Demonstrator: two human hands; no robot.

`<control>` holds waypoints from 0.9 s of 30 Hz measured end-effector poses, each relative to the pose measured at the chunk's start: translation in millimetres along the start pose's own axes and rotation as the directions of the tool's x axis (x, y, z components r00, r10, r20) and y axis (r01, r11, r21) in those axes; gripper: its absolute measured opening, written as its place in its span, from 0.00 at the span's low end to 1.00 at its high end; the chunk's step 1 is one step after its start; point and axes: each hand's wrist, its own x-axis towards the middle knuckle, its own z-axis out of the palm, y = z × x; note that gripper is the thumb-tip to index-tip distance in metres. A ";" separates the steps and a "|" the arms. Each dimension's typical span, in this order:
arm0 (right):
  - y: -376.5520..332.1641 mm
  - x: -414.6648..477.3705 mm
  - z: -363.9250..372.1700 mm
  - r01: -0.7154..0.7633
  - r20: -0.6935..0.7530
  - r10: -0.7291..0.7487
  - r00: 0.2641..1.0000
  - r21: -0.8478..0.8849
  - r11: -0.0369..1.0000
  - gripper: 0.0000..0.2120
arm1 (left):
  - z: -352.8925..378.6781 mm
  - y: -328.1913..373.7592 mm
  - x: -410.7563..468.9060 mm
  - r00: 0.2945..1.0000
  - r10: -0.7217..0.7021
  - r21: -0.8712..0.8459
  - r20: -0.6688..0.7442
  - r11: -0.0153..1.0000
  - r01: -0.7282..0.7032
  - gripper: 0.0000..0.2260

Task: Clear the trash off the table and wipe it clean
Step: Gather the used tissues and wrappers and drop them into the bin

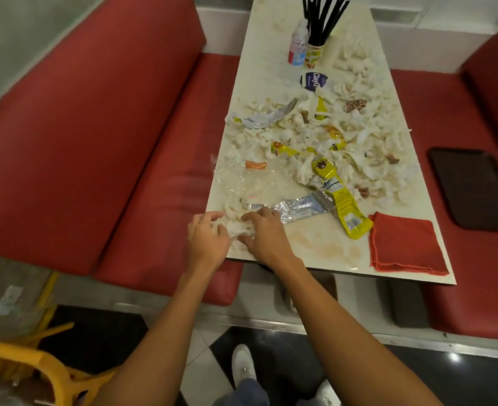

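Crumpled tissue (239, 228) sat between the hands, right hand (266, 234) curled round it, left hand (206, 238) spread loose beside; other trash (300, 124) lay beyond, rightward.

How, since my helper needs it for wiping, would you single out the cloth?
Find the pale table between red benches. On its near right corner lies the red cloth, folded flat. Unlike the crumpled white tissues and yellow wrappers nearby, it is smooth and red.

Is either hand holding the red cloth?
No, the red cloth lies on the table, apart from the left hand and right hand.
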 end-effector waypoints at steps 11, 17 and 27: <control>2.8 -2.2 -31.5 -0.107 -0.196 0.183 0.963 0.344 0.933 0.05 | 8.4 11.7 -3.4 0.999 -0.013 -0.126 -0.035 0.992 0.009 0.10; 7.0 -4.0 -45.5 -0.103 -0.268 0.244 0.932 0.449 0.888 0.10 | 11.9 36.2 -11.7 0.989 -0.019 -0.288 -0.144 0.957 -0.024 0.09; -26.5 -26.7 -31.6 0.002 -0.157 0.116 0.981 0.604 0.797 0.09 | 27.3 72.3 -12.3 0.944 -0.290 -0.792 0.156 0.534 0.295 0.15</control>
